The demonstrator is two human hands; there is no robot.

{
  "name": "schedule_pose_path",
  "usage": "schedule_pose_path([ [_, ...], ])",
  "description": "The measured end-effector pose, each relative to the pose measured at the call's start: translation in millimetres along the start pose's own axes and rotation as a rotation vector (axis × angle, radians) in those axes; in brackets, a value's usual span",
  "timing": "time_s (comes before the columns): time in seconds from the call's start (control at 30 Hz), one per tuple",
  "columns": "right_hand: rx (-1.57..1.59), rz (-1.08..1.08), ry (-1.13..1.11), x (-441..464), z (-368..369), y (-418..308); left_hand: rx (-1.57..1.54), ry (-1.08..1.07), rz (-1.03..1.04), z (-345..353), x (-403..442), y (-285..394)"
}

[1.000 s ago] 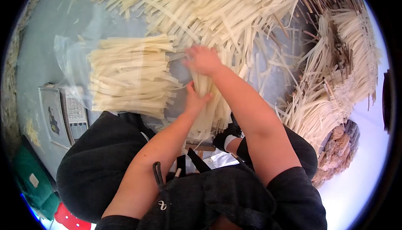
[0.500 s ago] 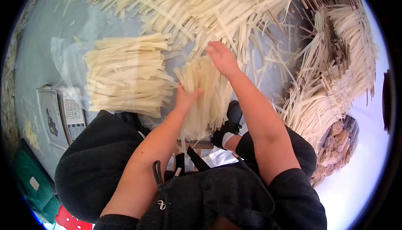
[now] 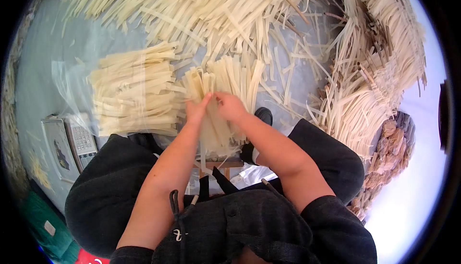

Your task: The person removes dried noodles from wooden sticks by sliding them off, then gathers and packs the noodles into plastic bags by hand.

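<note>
Pale flat strips lie in a loose bundle (image 3: pixel 214 132) between my knees. My left hand (image 3: pixel 197 109) grips the bundle's left part, with its thumb over the strips. Close beside it, my right hand (image 3: pixel 229 106) has its fingers bent together at the strips; what they pinch is too small to make out. More strips (image 3: pixel 243 79) fan out behind and to the right of my right hand. To the left lies a stack of similar strips (image 3: pixel 134 91), partly inside a clear plastic bag (image 3: pixel 67 86).
A big pile of strips (image 3: pixel 192 4) spreads across the far side. Strips with brown stems (image 3: pixel 365 91) are heaped at the right, beside brown layered material (image 3: pixel 391 144). A scale with a keypad (image 3: pixel 65 146) stands at the left. My black shoe (image 3: pixel 264 115) is near the strips.
My right hand has come down and left from above the bundle to beside my left hand, its fingers now bent together. The bundle has shifted left, and the whole view has moved slightly.
</note>
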State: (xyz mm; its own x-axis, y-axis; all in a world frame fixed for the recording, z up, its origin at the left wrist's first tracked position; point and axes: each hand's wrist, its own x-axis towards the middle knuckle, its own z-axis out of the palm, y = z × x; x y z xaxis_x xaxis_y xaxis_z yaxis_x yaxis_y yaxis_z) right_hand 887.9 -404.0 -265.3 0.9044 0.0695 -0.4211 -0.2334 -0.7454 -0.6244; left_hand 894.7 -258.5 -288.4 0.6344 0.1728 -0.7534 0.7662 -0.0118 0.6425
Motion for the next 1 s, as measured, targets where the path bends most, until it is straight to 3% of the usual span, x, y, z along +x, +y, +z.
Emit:
schedule_pose_path([
  [0.07,-0.09,-0.012,0.036,7,-9,7,-0.057,-0.008,0.045,3,-2,-1],
  [0.13,0.163,0.234,0.049,11,-12,10,-0.118,-0.015,0.087,6,1,-4],
  [0.23,0.231,0.281,0.056,12,5,8,-0.121,0.023,0.11,8,3,-8],
  [0.33,0.467,0.427,-0.029,8,13,7,-0.229,-0.14,0.043,1,-9,8],
  [0.4,0.507,0.46,-0.07,5,10,4,-0.182,-0.339,-0.2,-7,-20,23],
  [0.43,0.545,0.496,-0.117,3,9,2,-0.177,-0.338,-0.189,-7,-23,21],
  [0.5,0.722,0.481,-0.098,-3,5,4,-0.363,-0.469,-0.131,-4,-29,15],
  [0.63,1.067,0.359,-0.056,-12,-16,-15,-0.241,-0.47,0.021,-3,-51,36],
  [0.7,1.066,0.334,-0.014,-23,-40,-47,-0.111,-0.571,0.24,-10,-71,67],
  [0.83,1.134,0.173,0.078,-42,-87,-109,0.07,-0.483,0.331,-19,-96,121],
  [0.87,1.142,0.157,0.077,-40,-98,-117,-0.026,-0.571,0.346,-24,-104,135],
  [0.93,0.708,0.04,0.101,-40,-122,-128,-0.114,-0.653,0.367,-39,-128,156],
  [1.0,0.611,-0.042,0.109,-49,-151,-152,-0.193,-0.752,0.316,-57,-161,183],
])
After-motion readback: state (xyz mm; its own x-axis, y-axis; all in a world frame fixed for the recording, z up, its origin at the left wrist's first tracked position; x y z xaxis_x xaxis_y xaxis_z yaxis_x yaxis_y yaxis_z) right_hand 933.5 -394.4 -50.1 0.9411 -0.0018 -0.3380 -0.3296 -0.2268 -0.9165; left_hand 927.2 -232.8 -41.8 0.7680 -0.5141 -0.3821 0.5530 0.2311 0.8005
